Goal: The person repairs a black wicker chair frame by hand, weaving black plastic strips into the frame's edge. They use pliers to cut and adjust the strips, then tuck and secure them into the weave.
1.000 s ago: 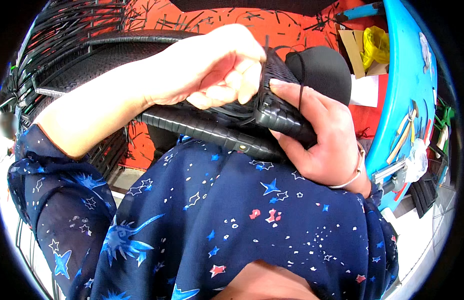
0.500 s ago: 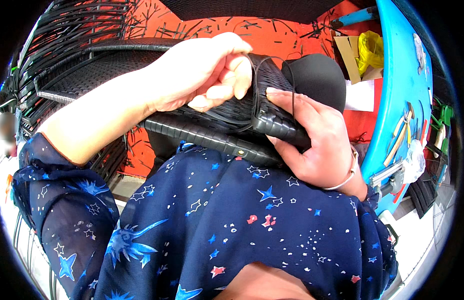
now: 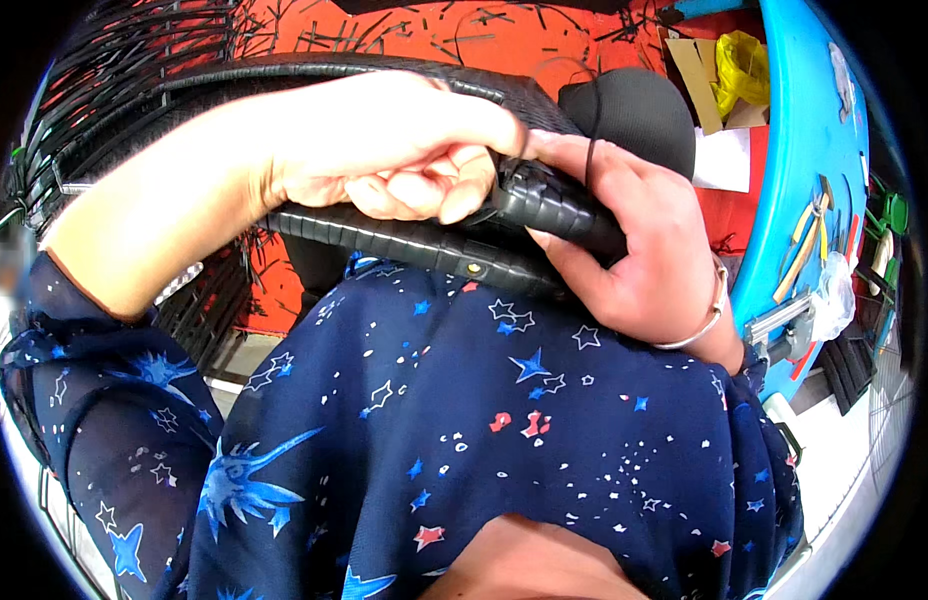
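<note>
We have a black woven wicker frame resting across our lap, its wrapped rim running from left to right just above the star-printed dress. Our left hand curls down over the rim with its fingers clenched on the weave, and our right hand grips the woven corner from below and beside, thumb on top. A thin black strand rises from that corner. We judge the frame stiff and fairly light, its braided surface ribbed enough not to slip; the rim is the sound place to hold, while the loose strand looks springy and would need pinching close to the weave. A blue counter with hand tools stands at our right.
</note>
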### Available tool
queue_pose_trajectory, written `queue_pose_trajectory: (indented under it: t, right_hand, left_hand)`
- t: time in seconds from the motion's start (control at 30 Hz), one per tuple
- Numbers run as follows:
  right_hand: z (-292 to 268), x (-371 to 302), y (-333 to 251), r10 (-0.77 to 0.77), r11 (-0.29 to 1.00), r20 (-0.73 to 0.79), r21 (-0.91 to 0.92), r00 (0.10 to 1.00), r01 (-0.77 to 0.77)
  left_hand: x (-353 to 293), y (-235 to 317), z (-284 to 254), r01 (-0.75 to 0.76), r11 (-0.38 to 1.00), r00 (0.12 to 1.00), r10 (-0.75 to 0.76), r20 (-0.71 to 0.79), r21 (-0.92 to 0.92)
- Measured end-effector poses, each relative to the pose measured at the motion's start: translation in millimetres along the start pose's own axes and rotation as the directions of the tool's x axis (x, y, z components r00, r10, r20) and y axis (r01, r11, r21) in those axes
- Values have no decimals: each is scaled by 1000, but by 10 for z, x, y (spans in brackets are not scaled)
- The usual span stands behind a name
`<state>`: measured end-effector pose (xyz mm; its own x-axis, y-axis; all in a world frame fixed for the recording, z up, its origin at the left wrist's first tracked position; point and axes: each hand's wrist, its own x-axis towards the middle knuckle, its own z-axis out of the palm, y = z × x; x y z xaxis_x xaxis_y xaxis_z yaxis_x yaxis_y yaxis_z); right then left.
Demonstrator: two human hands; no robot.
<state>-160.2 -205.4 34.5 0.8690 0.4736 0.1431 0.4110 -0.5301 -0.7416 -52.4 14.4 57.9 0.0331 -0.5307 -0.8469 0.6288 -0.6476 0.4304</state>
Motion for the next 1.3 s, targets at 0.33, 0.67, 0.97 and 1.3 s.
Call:
queue_pose_trajectory:
  t: [0.33, 0.67, 0.97, 1.3]
  right_hand:
    - [-56, -15, -56, 36, 998, 49, 43, 998, -38]
    - [-115, 4, -107, 79, 995, 71, 59, 994, -84]
    - [-119, 36, -188, 135, 990, 89, 23, 987, -137]
    - [-83, 12, -149, 112, 994, 85, -22, 990, -111]
  left_hand:
    - [-96, -53, 107, -309, 901, 950, 304, 67, 303]
    - [-228, -53, 54, -345, 899, 937, 344, 52, 271]
    - [-536, -258, -750, -409, 907, 846, 419, -328, 105]
    - [-487, -270, -932, -14, 698, 949, 234, -209, 716]
